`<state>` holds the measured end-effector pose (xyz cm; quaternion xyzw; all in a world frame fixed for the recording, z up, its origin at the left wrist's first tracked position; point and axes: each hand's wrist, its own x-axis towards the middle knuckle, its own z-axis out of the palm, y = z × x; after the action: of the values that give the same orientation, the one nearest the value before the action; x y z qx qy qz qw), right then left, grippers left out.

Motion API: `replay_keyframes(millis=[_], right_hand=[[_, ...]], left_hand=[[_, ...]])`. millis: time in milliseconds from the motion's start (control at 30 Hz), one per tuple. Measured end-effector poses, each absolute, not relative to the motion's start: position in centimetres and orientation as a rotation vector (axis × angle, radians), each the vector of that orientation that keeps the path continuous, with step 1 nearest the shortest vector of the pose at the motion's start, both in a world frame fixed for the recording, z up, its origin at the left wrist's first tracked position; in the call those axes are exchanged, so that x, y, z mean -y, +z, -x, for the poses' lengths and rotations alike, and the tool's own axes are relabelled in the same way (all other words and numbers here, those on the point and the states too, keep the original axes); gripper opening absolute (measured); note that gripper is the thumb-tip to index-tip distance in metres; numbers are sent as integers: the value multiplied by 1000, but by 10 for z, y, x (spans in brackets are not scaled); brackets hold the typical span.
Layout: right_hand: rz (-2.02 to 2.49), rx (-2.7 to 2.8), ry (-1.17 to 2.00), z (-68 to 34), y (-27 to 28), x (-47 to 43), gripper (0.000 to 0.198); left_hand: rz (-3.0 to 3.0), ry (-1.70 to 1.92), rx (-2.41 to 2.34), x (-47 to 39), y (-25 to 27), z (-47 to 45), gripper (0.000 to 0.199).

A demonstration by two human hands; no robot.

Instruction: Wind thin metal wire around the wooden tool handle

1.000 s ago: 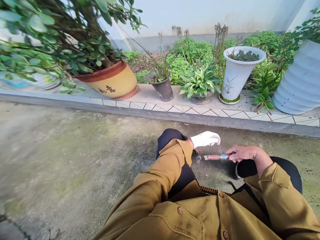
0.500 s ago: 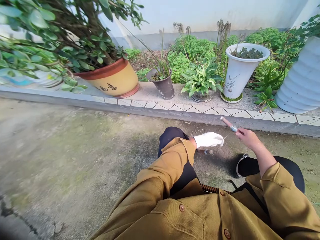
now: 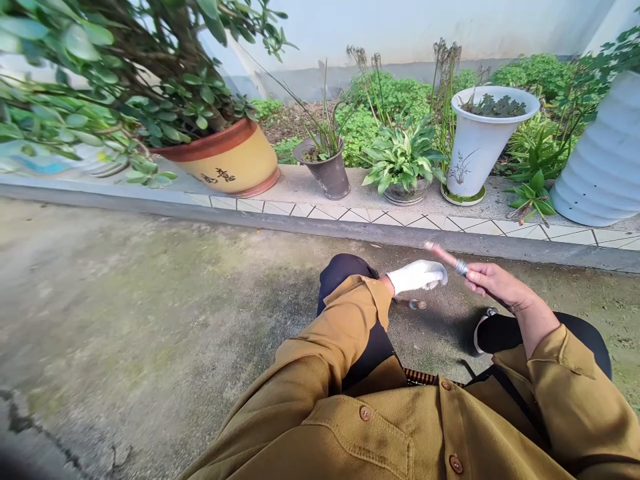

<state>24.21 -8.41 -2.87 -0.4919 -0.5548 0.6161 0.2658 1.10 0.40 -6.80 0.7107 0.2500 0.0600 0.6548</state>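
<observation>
My right hand (image 3: 495,283) is bare and grips one end of a pinkish-brown stick (image 3: 441,253) with silvery wire (image 3: 461,267) wound round it. The stick's free end points up and left, blurred by motion. To its left is my left hand (image 3: 419,276) in a white glove, fingers curled. A thin strand led from this glove to the wound wire a moment ago; now the gap between them is small and the strand hardly shows. On the ground just below the glove lies a small stick-like piece with a silvery band (image 3: 413,305), partly hidden.
A low tiled ledge (image 3: 360,215) runs across in front. On it stand a yellow pot (image 3: 235,160), a dark pot (image 3: 330,175), a leafy plant (image 3: 405,157), a white pot (image 3: 473,150) and a ribbed white planter (image 3: 600,167). My bent legs flank the hands.
My right hand has turned and moved slightly left and down, bringing the wire-wound stick closer to the glove. My left hand has stayed nearly in place.
</observation>
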Motion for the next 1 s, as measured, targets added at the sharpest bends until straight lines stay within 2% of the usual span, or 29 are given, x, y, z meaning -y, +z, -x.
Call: replay_keyframes(millis=[133,200,300,400,467,567,633,700,767,867,1000], right_hand=[[1420,1187,1422,-242,-35,77,48],[1560,1212,1322,-243,-42,73,42],[1996,1519,1066,-245,-51,69,29],[2338,1918,836,-240,-57,69,26],[2335,2155,958,-231,-58,72,25],[1977,2329,1586,-221,-54,80,21],[1621,2246,1980,-221,-45,84,27],[1363,2057,2110,-229,-33,88,33],[1264,1808,1984,-241,-20,90,36],[1264,1332,1587,-259,-11,89,38],[1457,969,1243,-271,-26,78,40]], left_hand=[[-1652,50,-498,0,-65,-11,27],[-1673,-23,-447,1,-64,-10,25],[-1657,-73,-415,1,-66,-9,24],[-1735,-66,-393,1,-70,-8,21],[-1850,-56,-371,1,-73,-9,18],[-1851,-64,-376,3,-75,-9,16],[-1752,-66,-405,4,-74,-9,18],[-1669,-23,-423,2,-71,-10,20],[-1595,79,-452,-2,-68,-10,24],[-1515,181,-484,-6,-64,-10,29],[-1427,77,-386,1,-62,-7,27]])
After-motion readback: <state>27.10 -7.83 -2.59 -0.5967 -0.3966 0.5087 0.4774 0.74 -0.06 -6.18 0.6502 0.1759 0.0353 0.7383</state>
